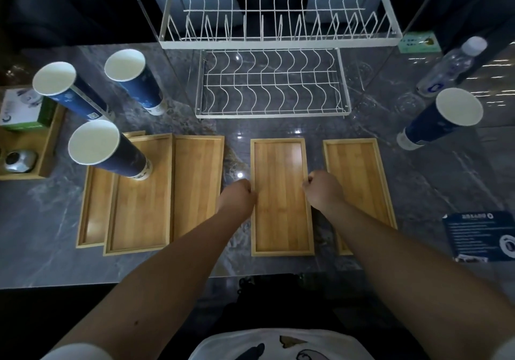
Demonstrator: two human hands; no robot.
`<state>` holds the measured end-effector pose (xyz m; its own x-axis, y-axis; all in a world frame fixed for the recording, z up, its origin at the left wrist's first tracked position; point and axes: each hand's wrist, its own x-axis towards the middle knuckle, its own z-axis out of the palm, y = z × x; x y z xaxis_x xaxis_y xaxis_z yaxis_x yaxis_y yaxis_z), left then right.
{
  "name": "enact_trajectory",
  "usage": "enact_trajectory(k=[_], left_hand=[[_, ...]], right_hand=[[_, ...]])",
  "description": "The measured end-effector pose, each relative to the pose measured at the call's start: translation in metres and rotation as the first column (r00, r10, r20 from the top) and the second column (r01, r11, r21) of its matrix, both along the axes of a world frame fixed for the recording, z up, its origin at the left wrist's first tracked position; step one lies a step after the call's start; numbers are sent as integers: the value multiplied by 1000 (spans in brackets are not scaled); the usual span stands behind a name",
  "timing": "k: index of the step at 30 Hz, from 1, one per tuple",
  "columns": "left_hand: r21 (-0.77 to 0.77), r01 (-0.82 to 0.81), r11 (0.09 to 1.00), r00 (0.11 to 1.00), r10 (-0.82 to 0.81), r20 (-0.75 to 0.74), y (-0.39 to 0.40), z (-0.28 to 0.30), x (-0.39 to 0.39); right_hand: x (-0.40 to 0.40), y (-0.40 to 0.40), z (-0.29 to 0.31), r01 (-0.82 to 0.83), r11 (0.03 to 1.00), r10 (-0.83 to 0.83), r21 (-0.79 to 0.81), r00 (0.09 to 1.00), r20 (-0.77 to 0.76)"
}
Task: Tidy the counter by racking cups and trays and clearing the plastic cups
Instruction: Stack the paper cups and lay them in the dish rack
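Head view: tray (281, 192) lengthwise front-to-back.

Clear water bottle (451, 65) w/ white cap stands far right on grey marble counter (41, 209). Blue leaflet (480, 235) lies flat near right edge. Far left: wooden box (47, 148) w/ green-white carton (23, 109) & shiny metal obj (19, 160) inside.

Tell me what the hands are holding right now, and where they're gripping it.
Both hands, left and right, grip the middle bamboo tray by its long side edges.
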<state>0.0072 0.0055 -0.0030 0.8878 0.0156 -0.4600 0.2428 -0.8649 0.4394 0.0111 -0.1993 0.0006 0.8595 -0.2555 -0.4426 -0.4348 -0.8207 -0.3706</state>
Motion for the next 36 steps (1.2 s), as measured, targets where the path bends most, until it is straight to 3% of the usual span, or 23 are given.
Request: enact_trajectory(k=[14, 19, 22, 25, 28, 31, 36], left_hand=[[-33, 53, 998, 997, -55, -60, 3, 8, 1], [-51, 68, 996, 995, -72, -64, 7, 10, -1], [-14, 96, 995, 991, -95, 99, 4, 18, -10], [154, 310, 938, 896, -342, 282, -13, 25, -19], [211, 462, 862, 811, -506, 294, -49, 27, -25], [195, 515, 835, 774, -550, 314, -88, 26, -24], [255, 617, 744, 681, -668, 300, -173, 9, -10]], right_hand=[[-3, 4, 11, -54, 998, 55, 17, 997, -61], [-19, -21, 28, -28, 994, 21, 109, 998, 63], [-31, -63, 39, 55, 982, -91, 181, 977, 193], [-44, -122, 51, 195, 960, -251, 199, 914, 318], [-49, -180, 56, 363, 908, -419, 210, 813, 403], [-41, -219, 53, 459, 831, -555, 315, 716, 423], [-3, -276, 49, 361, 824, -503, 436, 821, 270]])
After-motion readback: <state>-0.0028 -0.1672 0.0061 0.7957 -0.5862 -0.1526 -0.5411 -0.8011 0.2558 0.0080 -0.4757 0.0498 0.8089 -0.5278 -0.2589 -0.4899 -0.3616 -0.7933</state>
